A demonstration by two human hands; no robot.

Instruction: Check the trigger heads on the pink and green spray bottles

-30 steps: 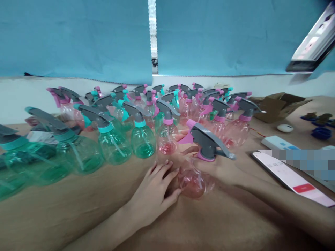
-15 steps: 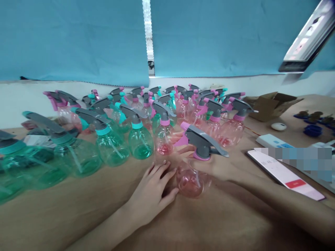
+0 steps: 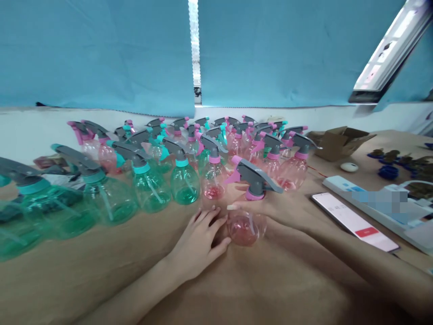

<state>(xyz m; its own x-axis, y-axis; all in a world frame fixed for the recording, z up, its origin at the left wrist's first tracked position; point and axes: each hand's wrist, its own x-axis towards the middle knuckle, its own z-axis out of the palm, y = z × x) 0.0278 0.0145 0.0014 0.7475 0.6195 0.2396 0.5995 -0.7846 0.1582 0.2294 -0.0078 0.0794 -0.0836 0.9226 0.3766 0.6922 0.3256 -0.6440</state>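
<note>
- Find the pink spray bottle [image 3: 244, 231] near the middle of the tabletop [image 3: 203, 291], seemingly upright, to the right of the left hand [image 3: 195, 250].
- See the right hand [image 3: 269, 208] wrapped around it just under the pink collar [image 3: 255, 196], thumb across the near side.
- See the left hand's fingers spread wide at its left side; impossible to say if touching.
- Probably light, thin-walled, slick, and top-heavy from the grey trigger head [image 3: 256, 178].
- Best held by the stiffer neck, clear of the lever, without squeezing the rounded belly.
</note>
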